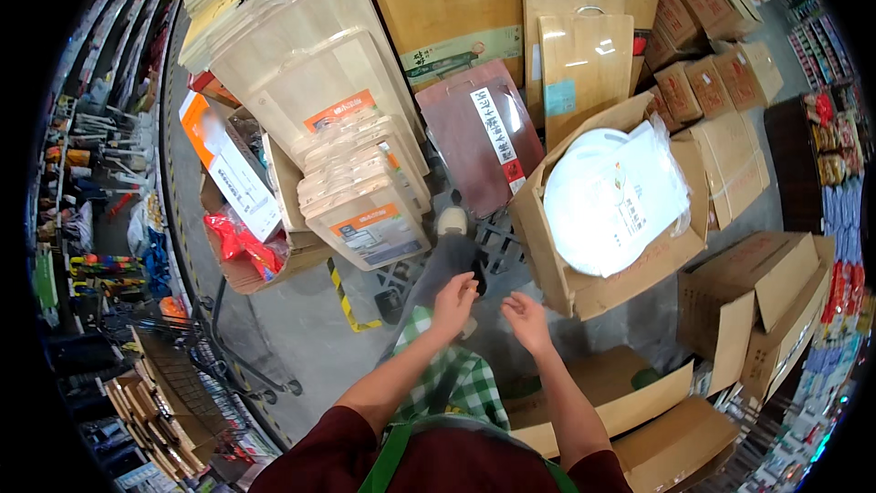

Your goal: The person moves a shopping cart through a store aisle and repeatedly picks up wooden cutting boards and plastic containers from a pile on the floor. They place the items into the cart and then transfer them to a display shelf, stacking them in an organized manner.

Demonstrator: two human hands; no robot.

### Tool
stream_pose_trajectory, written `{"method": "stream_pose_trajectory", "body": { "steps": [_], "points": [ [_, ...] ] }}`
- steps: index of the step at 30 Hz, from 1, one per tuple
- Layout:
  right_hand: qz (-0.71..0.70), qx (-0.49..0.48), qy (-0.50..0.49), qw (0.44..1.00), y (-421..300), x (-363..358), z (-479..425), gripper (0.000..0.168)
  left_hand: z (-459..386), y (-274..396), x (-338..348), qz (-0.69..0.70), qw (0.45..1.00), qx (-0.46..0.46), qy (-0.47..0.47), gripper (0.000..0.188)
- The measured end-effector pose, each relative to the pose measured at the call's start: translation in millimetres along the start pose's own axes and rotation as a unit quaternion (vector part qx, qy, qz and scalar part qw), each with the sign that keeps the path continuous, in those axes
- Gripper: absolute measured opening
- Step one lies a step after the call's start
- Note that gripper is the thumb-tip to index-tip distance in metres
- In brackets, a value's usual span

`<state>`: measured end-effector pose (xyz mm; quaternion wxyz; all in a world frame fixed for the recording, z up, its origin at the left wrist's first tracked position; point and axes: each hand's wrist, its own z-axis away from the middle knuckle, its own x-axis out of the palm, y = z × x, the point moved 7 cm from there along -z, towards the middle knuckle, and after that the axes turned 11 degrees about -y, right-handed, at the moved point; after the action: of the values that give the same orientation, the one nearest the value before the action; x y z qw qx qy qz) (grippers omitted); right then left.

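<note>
My left hand (454,302) is raised over my leg, fingers loosely curled, with nothing seen in it. My right hand (527,320) hangs beside it, also half curled and bare, just left of an open cardboard box (554,274). Round white boards in plastic wrap (595,198) stick up from that box. A dark red-brown cutting board (472,150) with a white label strip leans ahead of my hands. To its left stand rows of pale cutting boards (369,226) with orange labels. Larger bamboo cutting boards (445,7) stand upright behind.
An open carton with red plastic packages (246,246) stands at the left, near a wire shopping cart (185,349). Open cardboard boxes (746,281) lie at the right, and another open box (602,390) is close by my right forearm. Sealed cartons (712,85) are stacked at upper right.
</note>
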<state>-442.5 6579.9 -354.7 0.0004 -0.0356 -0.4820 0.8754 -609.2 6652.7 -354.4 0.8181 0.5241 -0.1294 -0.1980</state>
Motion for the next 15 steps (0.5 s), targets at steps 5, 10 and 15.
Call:
{"method": "stream_pose_trajectory", "body": {
  "steps": [5,10,15],
  "points": [
    [0.235,-0.113,-0.046,0.964,-67,2,-112,0.026,-53,-31,-3,-0.077,0.997,-0.032,0.0,0.028],
    [0.385,-0.192,-0.093,0.898,-103,13,-259,0.024,-119,-31,16,-0.172,0.982,-0.047,-0.063,0.027],
    [0.516,-0.248,-0.08,0.816,-151,25,-425,0.021,-169,-25,32,-0.227,0.963,-0.035,-0.141,0.029]
  ]
}}
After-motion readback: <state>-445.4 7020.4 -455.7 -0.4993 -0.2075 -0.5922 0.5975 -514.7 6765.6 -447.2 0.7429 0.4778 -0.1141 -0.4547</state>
